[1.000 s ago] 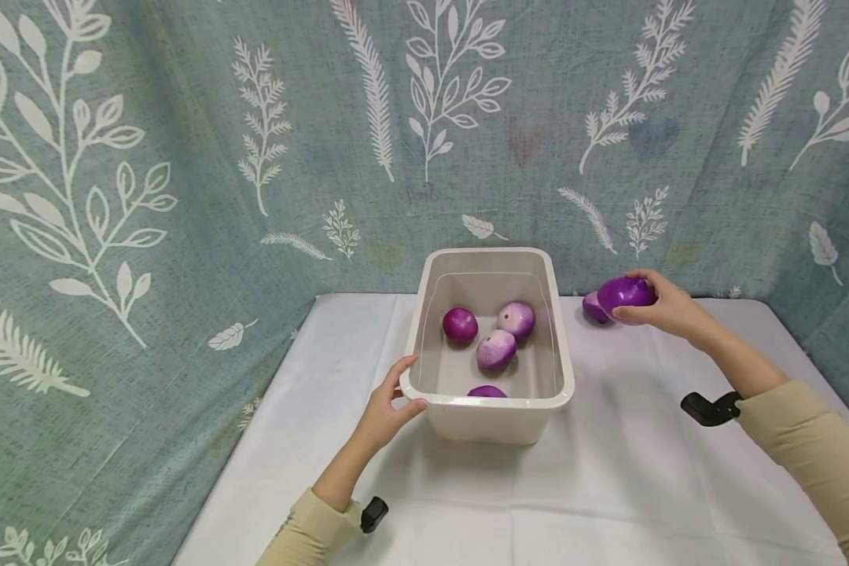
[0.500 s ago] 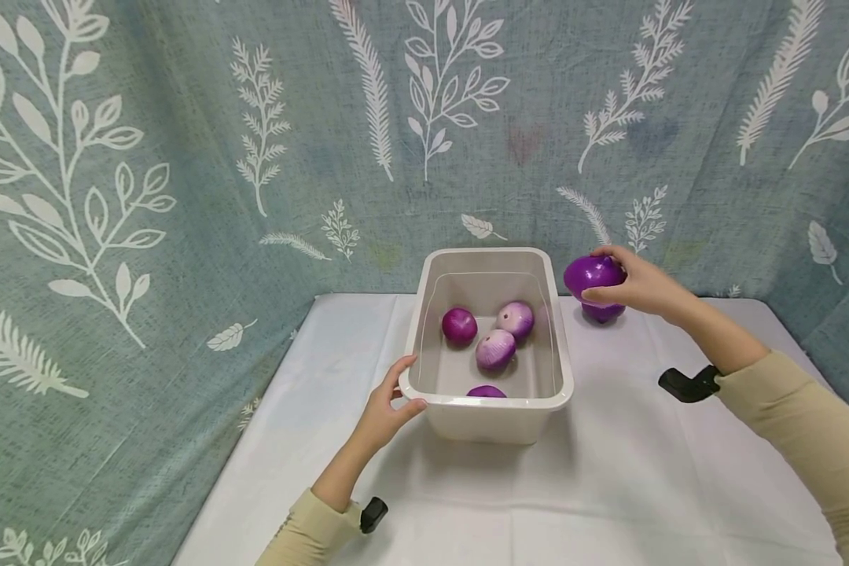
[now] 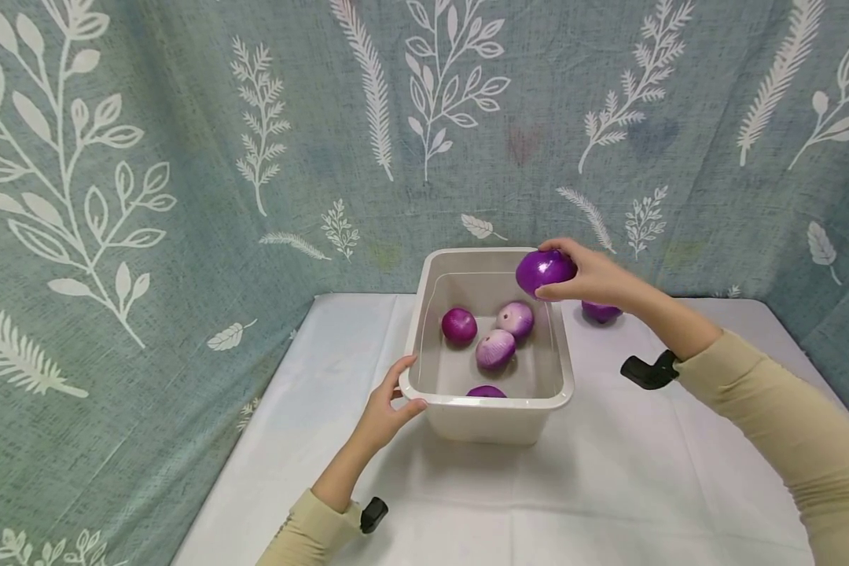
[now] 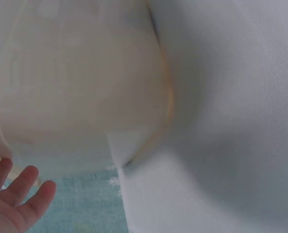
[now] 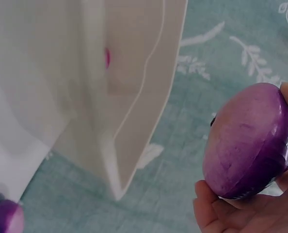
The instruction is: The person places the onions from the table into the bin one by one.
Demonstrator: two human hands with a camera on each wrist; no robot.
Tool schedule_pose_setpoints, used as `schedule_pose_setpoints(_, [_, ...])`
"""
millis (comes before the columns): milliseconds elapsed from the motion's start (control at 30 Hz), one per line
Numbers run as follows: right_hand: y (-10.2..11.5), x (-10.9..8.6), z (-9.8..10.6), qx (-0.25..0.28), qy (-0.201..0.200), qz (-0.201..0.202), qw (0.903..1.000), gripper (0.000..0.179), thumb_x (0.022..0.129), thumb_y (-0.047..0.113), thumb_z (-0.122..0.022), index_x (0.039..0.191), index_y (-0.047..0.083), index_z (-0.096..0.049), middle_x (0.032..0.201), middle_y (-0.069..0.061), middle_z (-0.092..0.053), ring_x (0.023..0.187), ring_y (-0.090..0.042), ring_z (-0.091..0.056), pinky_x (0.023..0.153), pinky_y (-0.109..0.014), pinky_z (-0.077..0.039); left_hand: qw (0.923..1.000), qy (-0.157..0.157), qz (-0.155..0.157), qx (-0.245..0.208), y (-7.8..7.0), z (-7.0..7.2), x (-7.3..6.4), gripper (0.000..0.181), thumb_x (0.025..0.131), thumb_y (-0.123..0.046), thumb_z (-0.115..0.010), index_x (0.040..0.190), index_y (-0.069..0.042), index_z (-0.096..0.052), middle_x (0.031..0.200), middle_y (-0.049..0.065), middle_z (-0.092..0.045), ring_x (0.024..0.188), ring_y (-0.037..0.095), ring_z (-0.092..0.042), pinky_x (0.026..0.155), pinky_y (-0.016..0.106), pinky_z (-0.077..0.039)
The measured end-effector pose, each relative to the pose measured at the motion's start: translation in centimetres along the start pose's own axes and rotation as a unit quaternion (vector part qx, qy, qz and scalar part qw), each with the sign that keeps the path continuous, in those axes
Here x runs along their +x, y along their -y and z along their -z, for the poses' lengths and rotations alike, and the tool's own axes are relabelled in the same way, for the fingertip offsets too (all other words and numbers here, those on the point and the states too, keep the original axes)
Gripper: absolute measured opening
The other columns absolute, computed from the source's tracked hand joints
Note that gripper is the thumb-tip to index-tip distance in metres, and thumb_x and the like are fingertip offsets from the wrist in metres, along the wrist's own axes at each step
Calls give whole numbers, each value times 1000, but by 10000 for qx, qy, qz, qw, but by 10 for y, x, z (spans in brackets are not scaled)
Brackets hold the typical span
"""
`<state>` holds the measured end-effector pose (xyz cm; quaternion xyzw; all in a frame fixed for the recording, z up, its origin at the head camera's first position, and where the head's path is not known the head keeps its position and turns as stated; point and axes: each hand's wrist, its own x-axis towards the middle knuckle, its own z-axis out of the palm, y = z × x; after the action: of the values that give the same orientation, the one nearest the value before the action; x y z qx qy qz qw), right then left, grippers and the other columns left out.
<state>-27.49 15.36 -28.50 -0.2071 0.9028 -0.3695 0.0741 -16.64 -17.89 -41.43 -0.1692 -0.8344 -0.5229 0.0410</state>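
My right hand [image 3: 594, 275] grips a purple onion [image 3: 543, 271] between thumb and fingers, over the back right rim of a beige plastic bin [image 3: 488, 402]. The right wrist view shows this onion [image 5: 246, 141] with a paler side, apart from the bin wall. At the bin's front left corner, my left hand [image 3: 385, 409] holds the rim, thumb at the front and fingers along the left side. Inside the bin lie a magenta onion [image 3: 460, 325], two pale purple onions [image 3: 515, 320] touching each other, and another purple onion [image 3: 486, 391] partly hidden by the front wall.
One more purple onion [image 3: 600, 314] sits on the white tablecloth [image 3: 651, 440] right of the bin, partly covered by my right hand. A teal leaf-patterned curtain [image 3: 368, 141] hangs behind the table and along both sides.
My right hand has carried the onion left, from above the onion on the table to over the bin's back right rim. My left hand and the bin stay put.
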Motion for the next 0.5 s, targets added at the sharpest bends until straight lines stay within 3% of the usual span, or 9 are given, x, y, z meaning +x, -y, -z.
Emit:
schedule_pose_setpoints(67, [5, 4, -5, -43, 25, 96, 9999, 70, 79, 31, -69, 136, 13, -33, 132, -20, -44, 114, -37, -48, 92, -52, -42, 10000, -20, 40, 40, 0, 0, 0, 67, 81, -20, -69, 137, -1, -36, 127, 29, -48, 101, 44, -52, 85, 48, -45])
schedule_pose_setpoints(267, [18, 18, -21, -22, 153, 233, 9996, 69, 78, 32, -69, 136, 16, -34, 130, -18, -46, 113, -36, -50, 92, -49, -43, 9999, -53, 132, -63, 0, 0, -1, 65, 81, -13, -68, 137, -2, -36, 125, 30, -49, 100, 44, -53, 84, 58, -44])
schedule_pose_setpoints(500, [29, 28, -42, 114, 415, 497, 9978, 70, 76, 29, -71, 135, 14, -36, 128, -14, -48, 109, -31, -53, 90, -44, -46, 10000, -38, 76, -34, 0, 0, 0, 65, 80, -8, -67, 137, -1, -35, 126, 30, -48, 102, 44, -52, 87, 54, -43])
